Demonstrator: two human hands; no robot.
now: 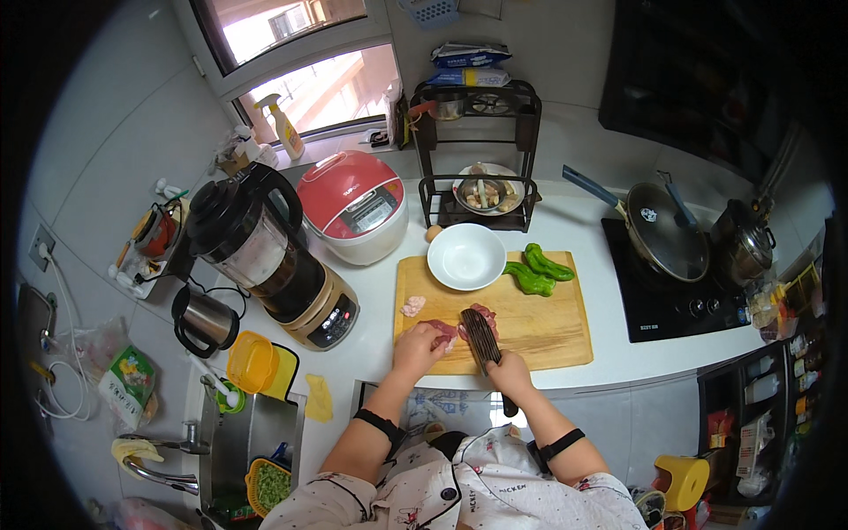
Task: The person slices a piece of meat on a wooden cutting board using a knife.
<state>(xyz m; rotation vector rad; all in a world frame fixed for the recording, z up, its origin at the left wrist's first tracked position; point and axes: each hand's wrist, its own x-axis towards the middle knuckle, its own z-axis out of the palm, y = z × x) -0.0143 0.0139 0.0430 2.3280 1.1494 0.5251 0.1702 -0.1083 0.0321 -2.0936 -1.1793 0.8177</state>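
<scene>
A kitchen knife with a dark patterned blade (480,336) is held by its black handle in my right hand (510,374). The blade lies between two portions of raw meat on the wooden cutting board (550,338). My left hand (417,354) presses its fingers on the left piece of raw meat (440,329). More meat (487,318) shows to the right of the blade. A small pale pink lump (413,305) sits near the board's left edge. A white bowl (466,257) and green peppers (536,271) rest at the far side of the board. An egg (433,233) touches the bowl.
To the left stand a red and white rice cooker (358,205), a blender (291,285) and a sink (218,450). Behind the board is a black rack (477,179) with a plate and bowl of food. At right, a lidded pan (666,232) sits on the cooktop (669,318).
</scene>
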